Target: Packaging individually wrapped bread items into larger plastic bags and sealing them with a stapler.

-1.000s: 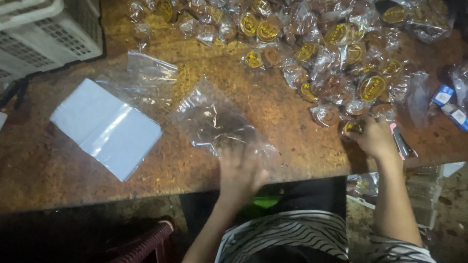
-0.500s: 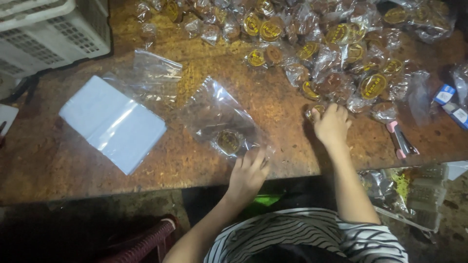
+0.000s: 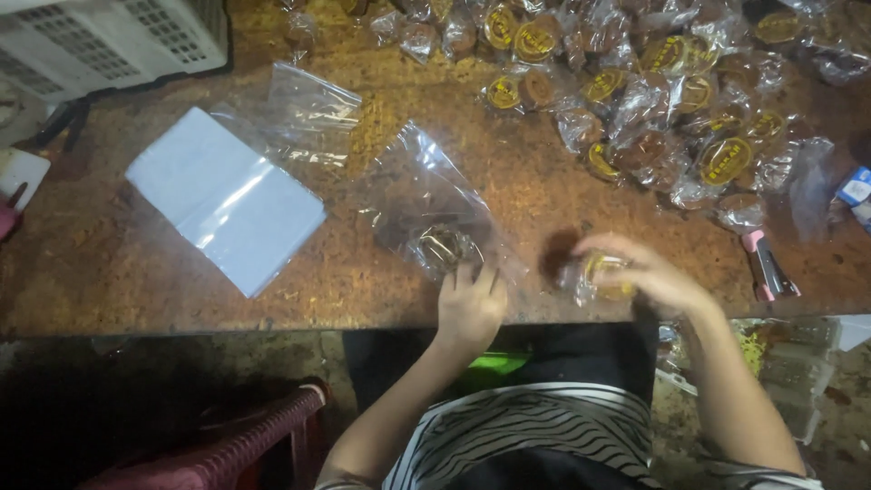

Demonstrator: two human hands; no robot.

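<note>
The right hand [image 3: 649, 277], which half a second ago reached into the pile of wrapped cakes [image 3: 653, 100], has come back toward the counter [image 3: 136, 290] edge, fingers curled around one wrapped cake [image 3: 606, 275]. The left hand [image 3: 470, 304] still presses its fingers on the clear bag [image 3: 431, 209], one cake inside.

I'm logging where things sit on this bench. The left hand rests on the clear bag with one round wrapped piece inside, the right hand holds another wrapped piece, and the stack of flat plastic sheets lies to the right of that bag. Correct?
Not quite. In the head view, the stack of flat plastic sheets lies left of the clear bag, not right. The rest stands: the left hand rests on the bag's near edge, and the right hand holds a wrapped piece.
</note>
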